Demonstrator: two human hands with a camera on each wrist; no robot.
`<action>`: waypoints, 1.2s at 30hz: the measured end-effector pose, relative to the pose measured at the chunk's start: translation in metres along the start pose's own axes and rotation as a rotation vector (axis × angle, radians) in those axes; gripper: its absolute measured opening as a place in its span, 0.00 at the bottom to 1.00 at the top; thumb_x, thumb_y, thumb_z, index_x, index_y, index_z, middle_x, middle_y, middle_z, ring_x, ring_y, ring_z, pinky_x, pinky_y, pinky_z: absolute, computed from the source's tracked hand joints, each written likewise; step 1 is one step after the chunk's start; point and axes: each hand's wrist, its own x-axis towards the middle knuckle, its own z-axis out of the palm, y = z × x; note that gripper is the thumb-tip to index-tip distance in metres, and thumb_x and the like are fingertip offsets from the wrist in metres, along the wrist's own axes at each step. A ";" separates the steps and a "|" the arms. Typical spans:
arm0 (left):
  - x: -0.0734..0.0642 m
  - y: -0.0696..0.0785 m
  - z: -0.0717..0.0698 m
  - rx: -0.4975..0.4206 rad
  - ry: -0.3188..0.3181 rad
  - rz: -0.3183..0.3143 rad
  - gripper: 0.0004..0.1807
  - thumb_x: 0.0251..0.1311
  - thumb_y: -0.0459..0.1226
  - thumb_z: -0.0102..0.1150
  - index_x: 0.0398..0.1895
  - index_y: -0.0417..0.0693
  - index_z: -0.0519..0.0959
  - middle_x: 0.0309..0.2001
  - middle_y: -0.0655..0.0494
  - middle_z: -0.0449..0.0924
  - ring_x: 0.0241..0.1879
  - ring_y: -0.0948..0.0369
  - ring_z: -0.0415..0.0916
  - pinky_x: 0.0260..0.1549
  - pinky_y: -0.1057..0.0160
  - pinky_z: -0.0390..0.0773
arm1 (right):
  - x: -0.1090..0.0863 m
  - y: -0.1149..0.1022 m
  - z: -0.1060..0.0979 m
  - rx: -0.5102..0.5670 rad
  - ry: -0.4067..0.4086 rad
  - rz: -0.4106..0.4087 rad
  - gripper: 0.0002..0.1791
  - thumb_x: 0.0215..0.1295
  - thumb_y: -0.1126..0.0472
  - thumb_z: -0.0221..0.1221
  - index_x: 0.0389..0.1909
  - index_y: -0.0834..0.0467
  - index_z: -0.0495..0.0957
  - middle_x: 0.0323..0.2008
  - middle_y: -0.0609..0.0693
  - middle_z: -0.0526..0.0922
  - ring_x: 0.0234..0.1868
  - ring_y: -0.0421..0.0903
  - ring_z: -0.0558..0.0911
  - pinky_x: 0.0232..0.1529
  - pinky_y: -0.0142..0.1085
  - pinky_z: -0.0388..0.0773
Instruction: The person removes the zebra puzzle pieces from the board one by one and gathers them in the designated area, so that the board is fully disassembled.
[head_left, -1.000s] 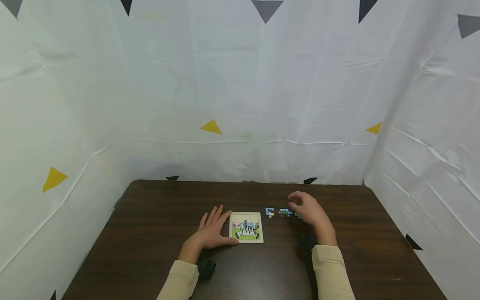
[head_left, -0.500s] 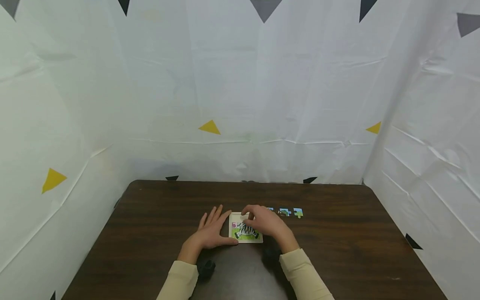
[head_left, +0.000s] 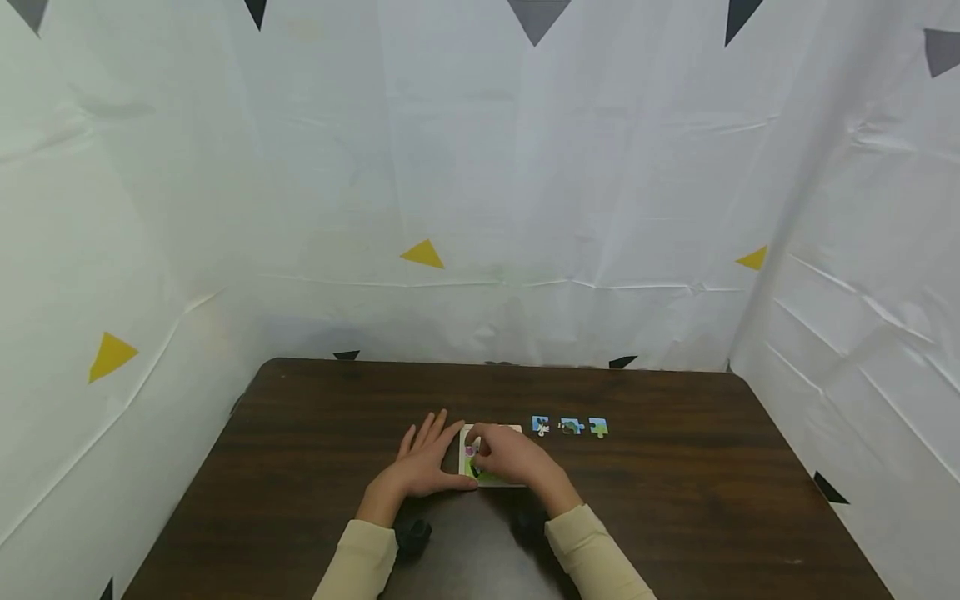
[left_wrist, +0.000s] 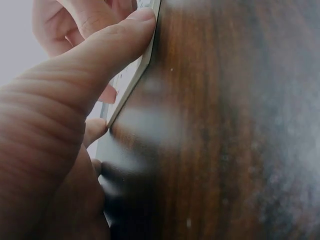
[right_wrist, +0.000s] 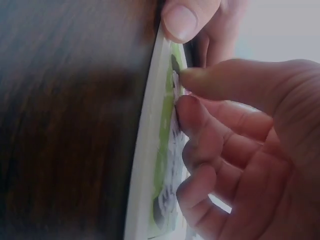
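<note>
A small jigsaw puzzle in a pale square tray [head_left: 462, 460] lies on the table, its zebra picture now mostly covered. Along the tray's left side rests my left hand [head_left: 420, 468], fingers spread and straight; its thumb [left_wrist: 125, 40] presses the near edge. My right hand [head_left: 513, 457] is over the tray with curled fingers. In the right wrist view, its thumb [right_wrist: 210, 82] and forefinger touch the puzzle's green and striped surface [right_wrist: 167, 155]; whether they pinch a piece cannot be told. To the tray's right lie three loose puzzle pieces [head_left: 572, 426] in a row.
The dark wood-grain table [head_left: 720, 483] reaches back to a white curtain [head_left: 480, 183] with grey, black and yellow triangles. Dark wrist devices sit beneath both wrists, the left one [head_left: 413, 537] showing plainly.
My right hand has left the loose pieces and come leftward over the tray, then further toward its left part. The row of pieces is uncovered. My left hand has stayed put.
</note>
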 end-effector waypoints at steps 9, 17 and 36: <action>-0.001 -0.001 0.000 -0.006 0.010 0.048 0.65 0.56 0.75 0.68 0.88 0.55 0.54 0.89 0.40 0.37 0.88 0.39 0.30 0.81 0.28 0.29 | 0.002 0.003 0.000 0.141 -0.059 0.040 0.17 0.77 0.61 0.64 0.61 0.60 0.76 0.37 0.48 0.82 0.29 0.43 0.77 0.33 0.38 0.75; -0.002 -0.002 0.000 -0.009 0.023 0.040 0.66 0.54 0.74 0.70 0.88 0.55 0.54 0.89 0.41 0.38 0.88 0.39 0.31 0.80 0.27 0.29 | 0.006 0.005 -0.003 0.149 -0.093 0.045 0.16 0.77 0.62 0.64 0.60 0.61 0.75 0.41 0.51 0.82 0.34 0.44 0.79 0.37 0.40 0.76; 0.001 -0.004 0.000 -0.022 0.025 0.039 0.66 0.53 0.74 0.71 0.88 0.57 0.54 0.90 0.41 0.37 0.88 0.39 0.30 0.80 0.27 0.28 | 0.010 0.013 -0.007 0.183 -0.075 0.002 0.16 0.73 0.62 0.66 0.56 0.59 0.73 0.29 0.47 0.81 0.24 0.41 0.74 0.27 0.34 0.72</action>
